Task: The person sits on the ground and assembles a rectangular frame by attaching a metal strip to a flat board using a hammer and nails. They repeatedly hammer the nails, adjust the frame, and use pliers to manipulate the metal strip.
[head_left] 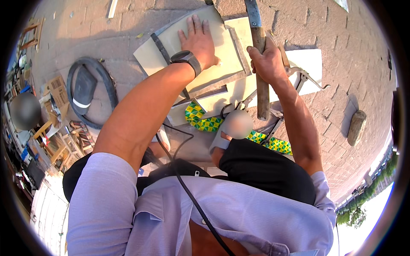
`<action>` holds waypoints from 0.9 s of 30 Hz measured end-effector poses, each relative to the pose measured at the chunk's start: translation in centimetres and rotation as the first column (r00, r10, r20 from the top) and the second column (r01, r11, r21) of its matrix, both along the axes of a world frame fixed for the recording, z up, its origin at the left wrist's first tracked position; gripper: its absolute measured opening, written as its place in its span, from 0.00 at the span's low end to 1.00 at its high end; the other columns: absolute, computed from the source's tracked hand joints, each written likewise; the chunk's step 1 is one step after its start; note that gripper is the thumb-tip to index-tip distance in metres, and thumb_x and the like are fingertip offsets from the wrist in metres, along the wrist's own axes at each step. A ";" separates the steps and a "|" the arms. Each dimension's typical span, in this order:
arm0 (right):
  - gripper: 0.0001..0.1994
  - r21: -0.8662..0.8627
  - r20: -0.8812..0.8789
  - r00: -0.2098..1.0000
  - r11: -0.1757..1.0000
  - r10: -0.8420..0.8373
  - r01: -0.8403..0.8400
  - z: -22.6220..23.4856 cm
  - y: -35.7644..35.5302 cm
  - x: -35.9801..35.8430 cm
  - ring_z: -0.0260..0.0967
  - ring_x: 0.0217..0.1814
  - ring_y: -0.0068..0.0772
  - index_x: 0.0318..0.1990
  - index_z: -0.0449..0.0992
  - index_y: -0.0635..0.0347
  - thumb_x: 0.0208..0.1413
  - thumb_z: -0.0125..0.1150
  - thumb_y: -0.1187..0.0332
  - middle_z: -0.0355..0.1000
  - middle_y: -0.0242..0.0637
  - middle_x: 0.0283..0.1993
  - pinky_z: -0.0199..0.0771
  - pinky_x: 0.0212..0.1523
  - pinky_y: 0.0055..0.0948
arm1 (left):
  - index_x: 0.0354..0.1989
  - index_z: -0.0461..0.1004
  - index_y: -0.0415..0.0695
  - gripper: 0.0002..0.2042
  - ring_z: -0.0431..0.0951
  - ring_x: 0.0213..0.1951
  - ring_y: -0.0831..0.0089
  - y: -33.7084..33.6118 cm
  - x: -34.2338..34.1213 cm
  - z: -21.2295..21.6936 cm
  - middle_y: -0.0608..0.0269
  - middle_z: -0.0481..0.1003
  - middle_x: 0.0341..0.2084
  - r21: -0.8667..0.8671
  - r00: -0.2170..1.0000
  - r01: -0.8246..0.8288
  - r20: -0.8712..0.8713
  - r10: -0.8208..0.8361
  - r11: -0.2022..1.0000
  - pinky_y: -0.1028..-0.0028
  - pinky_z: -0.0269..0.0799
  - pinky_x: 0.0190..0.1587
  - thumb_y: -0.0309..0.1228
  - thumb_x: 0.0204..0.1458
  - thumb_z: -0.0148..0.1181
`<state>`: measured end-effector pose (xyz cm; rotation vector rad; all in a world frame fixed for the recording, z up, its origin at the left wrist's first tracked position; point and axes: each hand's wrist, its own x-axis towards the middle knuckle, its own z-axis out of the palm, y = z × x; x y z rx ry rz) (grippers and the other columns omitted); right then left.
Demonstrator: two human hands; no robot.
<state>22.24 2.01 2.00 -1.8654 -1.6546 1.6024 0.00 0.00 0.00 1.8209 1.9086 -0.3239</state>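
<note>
While the left hand (198, 40) lies flat, fingers spread, pressing a pale board (192, 51) on the brick pavement (350, 64), the right hand (267, 62), grip wrapped tight, holds a wooden-handled blade (259, 51) upright just beside the board's right edge.

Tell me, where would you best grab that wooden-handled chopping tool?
On the wooden handle, low down, wrapping it from the person's right, as the right hand does. The metal blade sits at the far end, and the round shaft suits a closed fist.
</note>
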 end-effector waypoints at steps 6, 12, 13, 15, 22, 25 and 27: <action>0.17 0.137 0.066 0.997 0.989 0.051 -0.060 2.4 0.8 0.9 0.76 0.30 0.38 0.42 0.73 0.68 0.57 0.68 0.61 0.76 0.47 0.28 0.76 0.34 0.39 | 0.78 0.42 0.34 0.68 0.35 0.80 0.42 -0.5 0.2 -0.6 0.33 0.37 0.78 -0.003 1.000 -0.009 0.011 0.009 1.000 0.37 0.41 0.75 0.51 0.34 0.83; 0.17 0.278 0.245 0.947 0.920 0.210 -0.276 0.6 -2.0 0.3 0.76 0.36 0.70 0.45 0.67 0.67 0.57 0.64 0.65 0.76 0.63 0.31 0.75 0.39 0.56 | 0.78 0.41 0.34 0.68 0.35 0.80 0.43 -0.5 0.0 0.3 0.34 0.37 0.78 -0.052 1.000 -0.002 -0.018 0.001 0.999 0.37 0.42 0.75 0.52 0.35 0.82; 0.17 0.286 0.216 0.953 0.919 0.213 -0.270 1.6 -1.2 0.4 0.76 0.36 0.70 0.46 0.68 0.67 0.57 0.65 0.65 0.76 0.63 0.31 0.76 0.39 0.56 | 0.78 0.41 0.34 0.68 0.35 0.80 0.43 -0.1 -0.1 0.2 0.34 0.37 0.78 -0.022 1.000 -0.005 -0.024 0.004 1.000 0.37 0.42 0.75 0.52 0.34 0.83; 0.20 0.264 0.163 0.974 0.945 0.154 -0.194 3.3 -0.4 -0.1 0.77 0.38 0.69 0.52 0.69 0.67 0.57 0.65 0.65 0.77 0.62 0.33 0.76 0.39 0.54 | 0.78 0.41 0.34 0.68 0.35 0.80 0.43 0.2 -0.1 -0.1 0.34 0.37 0.78 0.022 0.999 -0.004 -0.034 0.005 1.000 0.37 0.43 0.75 0.52 0.34 0.83; 0.22 0.104 0.184 0.970 0.979 0.157 -0.178 2.1 -3.4 0.9 0.78 0.40 0.65 0.55 0.69 0.68 0.58 0.65 0.65 0.78 0.63 0.36 0.77 0.41 0.51 | 0.78 0.44 0.34 0.68 0.35 0.80 0.42 -0.4 -0.1 -0.3 0.35 0.38 0.78 0.021 0.999 0.018 -0.040 -0.017 1.000 0.36 0.45 0.74 0.53 0.33 0.83; 0.23 0.110 0.014 0.999 0.993 -0.038 0.036 2.1 -4.3 0.8 0.80 0.39 0.59 0.55 0.70 0.69 0.57 0.67 0.64 0.78 0.61 0.37 0.78 0.42 0.46 | 0.78 0.44 0.34 0.68 0.36 0.80 0.42 -0.3 -0.2 -0.7 0.35 0.38 0.78 0.055 0.999 0.009 -0.042 -0.007 0.998 0.36 0.45 0.74 0.53 0.32 0.83; 0.24 0.241 0.084 0.994 0.969 -0.071 0.048 1.3 -6.3 0.3 0.78 0.40 0.66 0.55 0.66 0.71 0.58 0.65 0.65 0.77 0.65 0.36 0.77 0.40 0.51 | 0.78 0.44 0.34 0.68 0.36 0.80 0.43 -0.6 -0.1 -0.7 0.35 0.38 0.78 0.086 1.000 0.016 -0.001 -0.016 0.996 0.36 0.44 0.74 0.53 0.32 0.83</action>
